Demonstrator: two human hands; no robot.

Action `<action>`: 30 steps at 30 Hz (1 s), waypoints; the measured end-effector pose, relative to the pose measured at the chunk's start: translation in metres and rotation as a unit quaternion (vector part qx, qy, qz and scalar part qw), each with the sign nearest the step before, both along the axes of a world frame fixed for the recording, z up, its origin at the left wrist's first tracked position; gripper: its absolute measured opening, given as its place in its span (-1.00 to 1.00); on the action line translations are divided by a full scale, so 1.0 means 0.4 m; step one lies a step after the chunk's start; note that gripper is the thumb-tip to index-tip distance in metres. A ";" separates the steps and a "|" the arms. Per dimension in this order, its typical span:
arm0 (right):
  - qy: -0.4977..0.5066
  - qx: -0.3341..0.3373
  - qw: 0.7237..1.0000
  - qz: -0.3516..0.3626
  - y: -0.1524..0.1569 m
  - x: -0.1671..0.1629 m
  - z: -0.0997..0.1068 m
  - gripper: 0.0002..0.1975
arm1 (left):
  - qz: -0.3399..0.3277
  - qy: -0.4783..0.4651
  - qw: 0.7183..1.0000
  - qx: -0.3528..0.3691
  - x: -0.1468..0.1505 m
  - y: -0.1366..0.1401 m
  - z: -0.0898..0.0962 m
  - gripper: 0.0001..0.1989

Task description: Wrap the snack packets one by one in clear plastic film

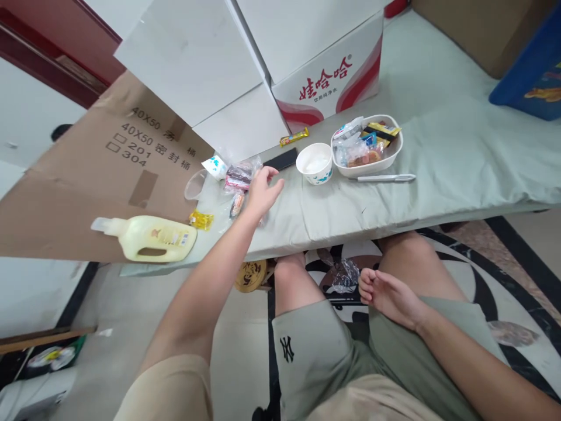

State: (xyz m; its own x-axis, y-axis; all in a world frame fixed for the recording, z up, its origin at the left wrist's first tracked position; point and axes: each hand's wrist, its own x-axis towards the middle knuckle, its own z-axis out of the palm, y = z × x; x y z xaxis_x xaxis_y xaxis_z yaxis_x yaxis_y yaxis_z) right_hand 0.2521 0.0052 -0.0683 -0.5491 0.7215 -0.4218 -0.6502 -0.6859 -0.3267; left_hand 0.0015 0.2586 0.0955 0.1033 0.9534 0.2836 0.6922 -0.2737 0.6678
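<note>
My left hand reaches over the cloth-covered table, thumb and fingers apart with nothing visible between them. Just left of it, partly behind the fingers, lie clear-wrapped snack packets with dark and pink contents. A small packet sits nearer the table's front edge. Beyond the fingertips is a flat black phone-like object. Over my lap, my right hand rests palm up, fingers loosely half-curled and holding nothing visible. A white paper cup stands upright beside an oval white tub filled with wrapped packets.
A silver pen lies before the tub; a yellow snack stick lies behind. On the left are a white cup, clear lid, yellow packet and pale yellow bottle. Cartons line the back.
</note>
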 end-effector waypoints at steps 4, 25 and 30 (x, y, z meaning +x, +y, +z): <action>-0.012 0.018 1.000 0.005 0.003 -0.016 -0.003 -0.53 | -0.076 0.046 0.996 0.020 0.075 -0.014 0.028 -0.75; -0.002 0.023 1.000 0.012 0.011 -0.026 -0.016 -0.52 | -0.110 0.350 0.928 0.067 0.231 0.091 0.050 -0.69; -0.010 0.019 1.000 -0.003 0.002 -0.024 -0.015 -0.53 | -0.171 0.377 0.908 -0.069 0.259 0.122 -0.007 -0.66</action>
State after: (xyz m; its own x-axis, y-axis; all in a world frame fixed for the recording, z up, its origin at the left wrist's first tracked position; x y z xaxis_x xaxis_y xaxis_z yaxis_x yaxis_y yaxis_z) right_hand 0.2424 0.0062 -0.0743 -0.5365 0.7408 -0.4043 -0.6475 -0.6686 -0.3657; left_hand 0.1051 0.3073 0.0925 0.5146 0.8504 -0.1099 0.8573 -0.5080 0.0833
